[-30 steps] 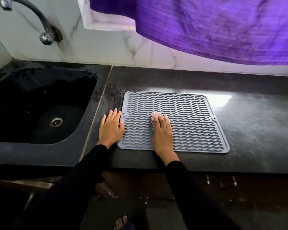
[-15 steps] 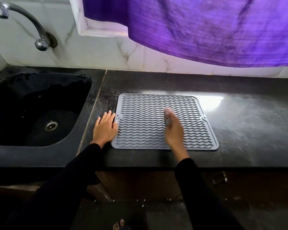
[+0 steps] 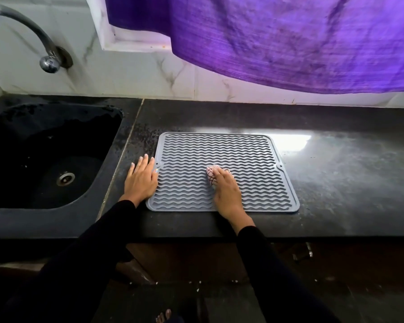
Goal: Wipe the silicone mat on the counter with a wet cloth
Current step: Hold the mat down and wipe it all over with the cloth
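A grey silicone mat (image 3: 222, 150) with wavy ridges lies flat on the black counter (image 3: 348, 183). My right hand (image 3: 226, 194) rests on the mat's middle front, fingers curled over a small bunched checked cloth (image 3: 211, 174) that it presses onto the ridges. Only the cloth's front end shows past my fingertips. My left hand (image 3: 141, 180) lies flat with straight fingers on the counter at the mat's left edge, its thumb side touching the rim.
A black sink (image 3: 44, 159) with a drain sits left of the mat, a metal tap (image 3: 33, 40) above it on the wall. A purple curtain (image 3: 289, 43) hangs over the counter's back. The counter's front edge is just below the mat.
My right hand swept the cloth to the right across the mat and has come back toward the middle. My left hand has stayed at the mat's left edge.
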### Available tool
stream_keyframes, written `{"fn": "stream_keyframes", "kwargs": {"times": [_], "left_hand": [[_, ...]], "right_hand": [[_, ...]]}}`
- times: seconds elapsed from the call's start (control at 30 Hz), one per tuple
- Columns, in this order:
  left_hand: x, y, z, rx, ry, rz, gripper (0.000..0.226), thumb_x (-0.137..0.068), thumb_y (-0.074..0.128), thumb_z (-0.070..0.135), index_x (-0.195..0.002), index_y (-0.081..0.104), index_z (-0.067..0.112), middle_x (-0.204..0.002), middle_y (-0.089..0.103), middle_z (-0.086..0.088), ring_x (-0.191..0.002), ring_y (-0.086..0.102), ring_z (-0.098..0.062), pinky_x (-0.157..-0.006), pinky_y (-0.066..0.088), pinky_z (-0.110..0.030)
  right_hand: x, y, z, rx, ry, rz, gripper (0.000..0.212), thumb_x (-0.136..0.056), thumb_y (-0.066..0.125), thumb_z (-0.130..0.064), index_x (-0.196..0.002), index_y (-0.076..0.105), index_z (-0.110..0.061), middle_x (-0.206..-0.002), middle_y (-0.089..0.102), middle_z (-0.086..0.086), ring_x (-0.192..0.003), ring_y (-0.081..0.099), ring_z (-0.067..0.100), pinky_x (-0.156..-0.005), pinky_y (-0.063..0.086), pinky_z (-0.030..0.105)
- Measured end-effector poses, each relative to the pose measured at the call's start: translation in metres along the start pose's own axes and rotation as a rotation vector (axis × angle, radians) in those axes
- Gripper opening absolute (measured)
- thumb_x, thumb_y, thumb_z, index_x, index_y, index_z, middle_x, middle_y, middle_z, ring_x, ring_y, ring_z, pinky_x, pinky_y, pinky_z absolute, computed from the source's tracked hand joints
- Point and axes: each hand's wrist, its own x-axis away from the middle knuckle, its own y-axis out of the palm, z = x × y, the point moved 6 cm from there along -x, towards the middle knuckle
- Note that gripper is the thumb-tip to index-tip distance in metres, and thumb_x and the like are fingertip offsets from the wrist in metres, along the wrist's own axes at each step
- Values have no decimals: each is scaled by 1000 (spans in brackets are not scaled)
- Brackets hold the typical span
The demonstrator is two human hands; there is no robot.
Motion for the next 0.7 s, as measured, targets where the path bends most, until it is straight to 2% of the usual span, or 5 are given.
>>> {"fn": "stream_keyframes", "kwargs": {"times": [0.13, 0.23, 0.4, 0.57, 0.7], "left_hand": [[2, -1, 0, -9, 8, 16, 50, -98, 27, 26, -146, 22, 12, -155, 17, -8, -145, 11, -20, -118, 4, -40], [2, -2, 1, -12, 10, 34, 50, -98, 29, 25, -145, 25, 12, -155, 19, -8, -144, 12, -20, -118, 6, -40], [1, -3, 1, 4, 7, 70, 48, -97, 31, 25, -143, 29, 12, -154, 22, -8, -144, 15, -20, -117, 8, -41], [1, -1, -1, 3, 1, 70, 49, -97, 29, 26, -144, 27, 13, -155, 21, -7, -144, 14, -19, -118, 6, -40], [0, 2, 1, -8, 4, 72, 49, -97, 30, 24, -144, 27, 11, -154, 21, -9, -144, 14, -21, -118, 6, -41]], "right_hand": [[-15, -23, 18, -720, 164, 14, 25, -95, 52, -11, -116, 64, -15, -113, 67, 1, -87, 65, 3, -75, 55, 17], [-19, -52, 46, -1048, 478, 239, 16, -96, 52, -17, -98, 68, -17, -83, 66, 1, -55, 56, 2, -40, 42, 12], [-11, -60, 49, -283, 289, 408, 44, -92, 42, 0, -134, 49, -11, -134, 53, 7, -123, 50, 22, -102, 37, 24], [1, -9, 38, 244, 147, 171, 71, -89, 50, -6, -150, 13, -9, -157, 13, 13, -146, 7, 29, -119, -1, 35], [-4, -6, 42, 359, 136, 58, 86, -87, 60, -18, -150, 3, -11, -159, 2, 12, -147, -2, 29, -120, -3, 38]]}}
